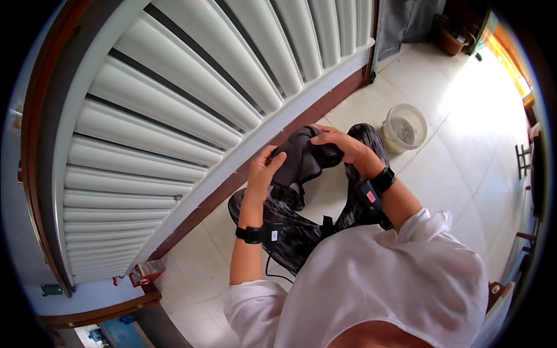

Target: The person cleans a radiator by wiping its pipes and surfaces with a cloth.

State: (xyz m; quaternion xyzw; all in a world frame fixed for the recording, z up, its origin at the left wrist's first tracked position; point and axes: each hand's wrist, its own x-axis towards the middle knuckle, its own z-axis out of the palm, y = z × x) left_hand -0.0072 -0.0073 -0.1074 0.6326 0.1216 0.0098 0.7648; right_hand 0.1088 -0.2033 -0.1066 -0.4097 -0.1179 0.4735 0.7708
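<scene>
A dark grey cloth (pixel 299 156), bunched and folded, is held up between my two hands in front of the radiator. My left hand (pixel 265 169) pinches its left edge, thumb on top. On the upper right side, my right hand (pixel 342 142) grips the cloth with its fingers curled over it. Part of the cloth hangs down over my knees, which are in black patterned trousers (pixel 290 232). Each wrist wears a black strap with a small box.
A large white radiator (pixel 174 110) stands close on the left and ahead. On the tiled floor (pixel 447 151) to the right sits a whitish plastic bucket (pixel 390 136). A red box (pixel 145 272) is at the lower left, and a brown pot (pixel 449 42) is at the far right.
</scene>
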